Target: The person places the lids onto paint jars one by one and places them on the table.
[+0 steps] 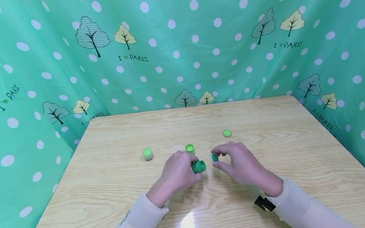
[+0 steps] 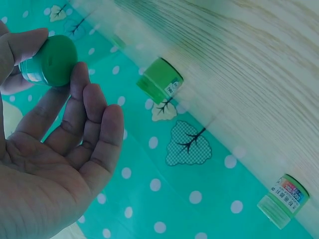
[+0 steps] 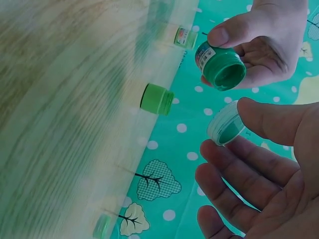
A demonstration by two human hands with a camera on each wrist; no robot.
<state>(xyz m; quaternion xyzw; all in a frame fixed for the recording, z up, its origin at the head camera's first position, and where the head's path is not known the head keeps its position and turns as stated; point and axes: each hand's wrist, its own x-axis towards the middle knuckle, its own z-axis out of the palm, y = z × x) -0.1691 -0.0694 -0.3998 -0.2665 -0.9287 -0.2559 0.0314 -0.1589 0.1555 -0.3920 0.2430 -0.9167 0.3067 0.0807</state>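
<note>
My left hand (image 1: 179, 171) grips a dark green paint jar (image 1: 199, 166) between thumb and fingers. Its uncovered mouth tilts toward the right, and thick green paint shows inside in the right wrist view. Just to the right, my right hand (image 1: 236, 160) pinches a round translucent lid (image 3: 227, 124) by its edges, its green-coated inner side partly visible. Lid and jar are a small gap apart. Beyond the left hand stands a lighter green jar (image 1: 190, 149), also uncovered.
A closed light green jar (image 1: 147, 154) with a printed label stands farther left on the wooden table (image 1: 111, 194). Toward the back right lies a light green lid (image 1: 227, 133). Behind the table hangs a turquoise dotted cloth (image 1: 197, 64).
</note>
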